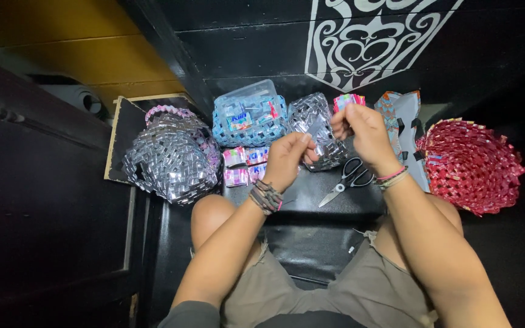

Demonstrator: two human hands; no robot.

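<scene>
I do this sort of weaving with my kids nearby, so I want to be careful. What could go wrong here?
The scissors lie with their blades apart on the black surface just below the right hand and left hand; a wrist coming down might catch a blade. The silver woven piece held between both hands hangs over the scissors and might snag on them. The small folded wrappers sit near the edge and might slide off.

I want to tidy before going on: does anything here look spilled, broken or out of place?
Nothing stands out. The scissors lie open on the black surface beside the right hand. The silver woven bag, blue basket and red basket look intact, with small folded packets stacked neatly.
</scene>
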